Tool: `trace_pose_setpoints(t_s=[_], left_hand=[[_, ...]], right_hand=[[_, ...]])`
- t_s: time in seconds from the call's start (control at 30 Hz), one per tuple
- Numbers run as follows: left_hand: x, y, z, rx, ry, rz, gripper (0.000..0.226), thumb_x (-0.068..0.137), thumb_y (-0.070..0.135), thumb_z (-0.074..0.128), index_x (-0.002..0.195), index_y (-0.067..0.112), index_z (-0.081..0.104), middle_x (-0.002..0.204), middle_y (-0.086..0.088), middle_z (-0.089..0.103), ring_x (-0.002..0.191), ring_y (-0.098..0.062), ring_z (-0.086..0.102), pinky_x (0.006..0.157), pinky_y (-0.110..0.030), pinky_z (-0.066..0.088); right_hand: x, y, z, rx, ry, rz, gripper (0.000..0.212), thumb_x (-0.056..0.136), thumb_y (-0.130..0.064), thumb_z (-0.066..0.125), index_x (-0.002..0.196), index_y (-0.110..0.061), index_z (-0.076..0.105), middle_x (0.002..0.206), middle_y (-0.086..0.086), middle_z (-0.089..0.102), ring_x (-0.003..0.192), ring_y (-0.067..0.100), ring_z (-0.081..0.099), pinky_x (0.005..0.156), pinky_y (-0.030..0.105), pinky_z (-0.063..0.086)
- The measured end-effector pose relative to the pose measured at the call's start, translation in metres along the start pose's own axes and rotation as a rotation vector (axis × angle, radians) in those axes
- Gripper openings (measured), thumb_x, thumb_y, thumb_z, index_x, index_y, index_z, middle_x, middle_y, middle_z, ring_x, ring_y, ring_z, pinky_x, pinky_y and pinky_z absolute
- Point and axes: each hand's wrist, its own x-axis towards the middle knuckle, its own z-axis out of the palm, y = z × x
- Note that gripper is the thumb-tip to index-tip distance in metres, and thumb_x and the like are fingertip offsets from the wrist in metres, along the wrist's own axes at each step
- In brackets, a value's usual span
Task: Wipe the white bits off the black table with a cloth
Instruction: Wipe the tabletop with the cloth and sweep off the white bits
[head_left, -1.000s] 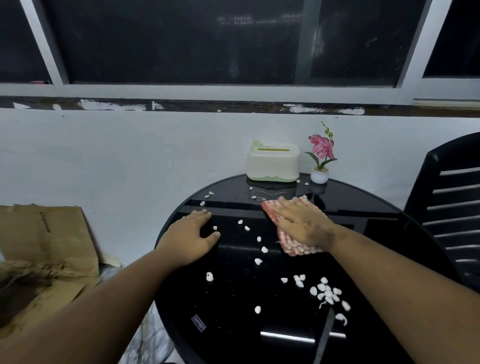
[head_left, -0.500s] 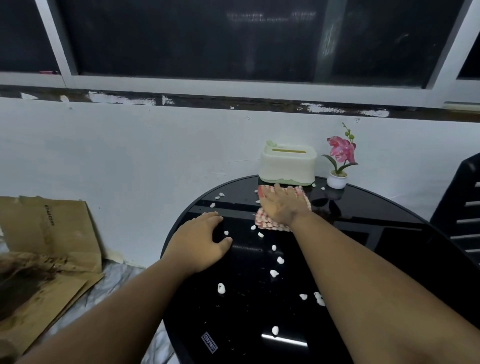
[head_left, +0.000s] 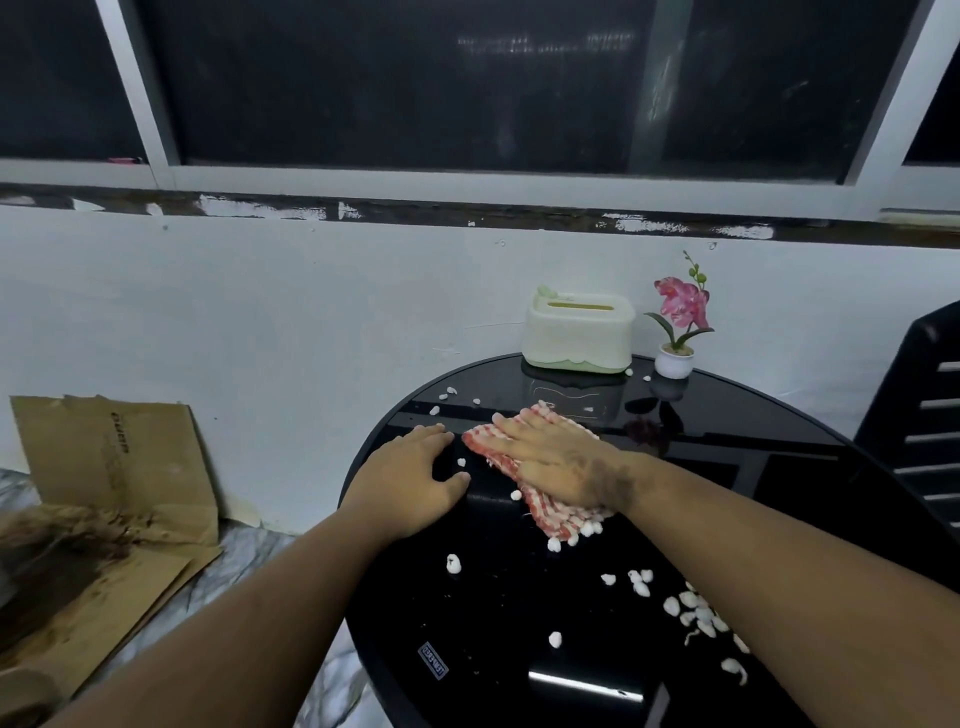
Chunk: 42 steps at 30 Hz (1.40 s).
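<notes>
My right hand (head_left: 558, 462) has dragged the cloth (head_left: 540, 499) nearer, flat-fingered; left hand (head_left: 410, 486) rests open on the counter (head_left: 493, 649). Soft cloth, light bits (head_left: 696, 613): press flat on top.

The right hand (head_left: 558, 465) hides the middle of the cloth (head_left: 545, 506). The desk (head_left: 519, 649) runs off the bottom edge, the black chair (head_left: 919, 415) off the right; the desk's sticker (head_left: 432, 660) is unreadable.

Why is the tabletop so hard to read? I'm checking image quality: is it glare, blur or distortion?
Head view: the glossy black table mirrors the tissue box and shows a bright glare streak near its front edge; wide-angle bending curves the window frame; dim light, slightly soft detail.
</notes>
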Motion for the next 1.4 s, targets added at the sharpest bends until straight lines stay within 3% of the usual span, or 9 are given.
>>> trace_pose_setpoints(t_s=[0.13, 0.27, 0.4, 0.7, 0.8, 0.9, 1.03, 1.4], left_hand=[[0.001, 0.001, -0.002, 0.0, -0.001, -0.007, 0.064, 0.089, 0.053, 0.053, 0.147, 0.029, 0.041, 0.157, 0.014, 0.031, 0.145, -0.012, 0.028, 0.117, -0.031, 0.021], [0.003, 0.003, -0.004, -0.03, 0.016, -0.005, 0.059, 0.087, 0.05, 0.056, 0.141, 0.028, 0.048, 0.154, 0.013, 0.038, 0.138, -0.013, 0.039, 0.112, -0.03, 0.03], [0.002, 0.008, -0.006, -0.021, 0.023, 0.013, 0.052, 0.088, 0.046, 0.057, 0.136, 0.026, 0.052, 0.151, 0.012, 0.042, 0.135, -0.013, 0.044, 0.106, -0.027, 0.033], [-0.003, 0.006, -0.007, -0.001, -0.009, -0.001, 0.056, 0.09, 0.049, 0.055, 0.141, 0.03, 0.046, 0.153, 0.016, 0.037, 0.139, -0.01, 0.037, 0.11, -0.03, 0.031], [0.002, 0.01, -0.012, 0.004, -0.028, 0.021, 0.041, 0.088, 0.047, 0.054, 0.127, 0.036, 0.055, 0.137, 0.019, 0.052, 0.126, -0.011, 0.05, 0.099, -0.031, 0.04], [0.016, 0.023, -0.014, 0.108, -0.016, -0.005, 0.036, 0.088, 0.055, 0.047, 0.113, 0.032, 0.06, 0.124, 0.011, 0.058, 0.116, -0.016, 0.055, 0.092, -0.034, 0.043], [0.034, 0.06, 0.0, 0.106, 0.079, 0.128, 0.049, 0.089, 0.055, 0.049, 0.121, 0.02, 0.06, 0.128, 0.005, 0.057, 0.119, -0.017, 0.053, 0.098, -0.036, 0.043], [0.092, 0.163, 0.061, -0.061, -0.111, 0.318, 0.062, 0.085, 0.054, 0.054, 0.136, 0.019, 0.051, 0.14, 0.005, 0.05, 0.129, -0.017, 0.048, 0.107, -0.04, 0.041]], right_hand=[[-0.009, 0.015, -0.003, 0.045, 0.017, 0.063, 0.057, 0.099, -0.038, 0.021, 0.15, -0.052, 0.0, 0.164, -0.01, -0.006, 0.15, 0.015, -0.009, 0.121, 0.038, -0.013], [-0.009, 0.043, -0.006, -0.005, 0.054, 0.223, 0.054, 0.099, -0.047, 0.013, 0.148, -0.051, -0.009, 0.164, -0.001, -0.004, 0.152, 0.027, -0.006, 0.121, 0.045, -0.01], [-0.018, 0.062, -0.007, -0.014, 0.057, 0.43, 0.055, 0.1, -0.052, 0.011, 0.152, -0.048, -0.006, 0.165, 0.0, -0.003, 0.152, 0.031, -0.001, 0.121, 0.047, -0.008], [-0.082, 0.088, 0.0, 0.016, 0.096, 0.623, 0.069, 0.092, -0.066, 0.006, 0.155, -0.041, -0.001, 0.167, 0.001, 0.0, 0.152, 0.03, 0.001, 0.121, 0.05, -0.007], [-0.12, 0.1, 0.001, 0.024, 0.11, 0.646, 0.065, 0.094, -0.064, 0.008, 0.154, -0.044, -0.003, 0.166, 0.001, 0.001, 0.152, 0.03, 0.003, 0.121, 0.049, -0.007], [-0.152, 0.113, 0.0, 0.012, 0.121, 0.686, 0.063, 0.097, -0.061, 0.011, 0.155, -0.043, -0.004, 0.167, 0.002, 0.002, 0.152, 0.03, 0.004, 0.121, 0.049, -0.006], [-0.172, 0.12, 0.003, 0.037, 0.132, 0.764, 0.064, 0.096, -0.063, 0.013, 0.155, -0.043, -0.002, 0.167, 0.0, 0.001, 0.152, 0.031, 0.002, 0.121, 0.049, -0.006], [-0.17, 0.121, 0.006, 0.071, 0.163, 0.832, 0.071, 0.092, -0.071, 0.012, 0.155, -0.043, 0.0, 0.166, -0.006, -0.005, 0.152, 0.028, -0.006, 0.121, 0.051, -0.006]])
